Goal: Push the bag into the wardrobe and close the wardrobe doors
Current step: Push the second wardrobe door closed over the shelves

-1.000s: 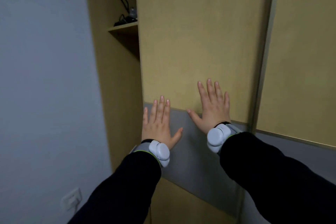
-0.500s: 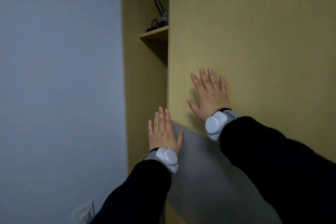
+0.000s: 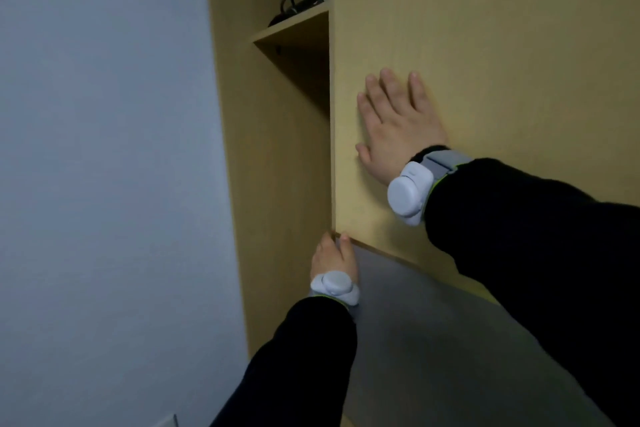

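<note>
Nearer the shelf (image 3: 291, 29) now, hands push door (image 3: 485, 45).

Pale blue-grey wall (image 3: 104, 149) (dim light)

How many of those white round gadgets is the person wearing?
2. One white gadget sits on the wrist of the right hand, flat on the wardrobe door; the other gadget is on the left wrist, by the door's edge.

A home bedroom, by the look of it: a tan wardrobe (image 3: 270, 184) against a plain bluish wall (image 3: 104, 149), its door (image 3: 485, 28) under the right hand (image 3: 394, 128), a shelf (image 3: 294, 28) with black cables (image 3: 291, 7) above the left hand (image 3: 334, 260).
</note>
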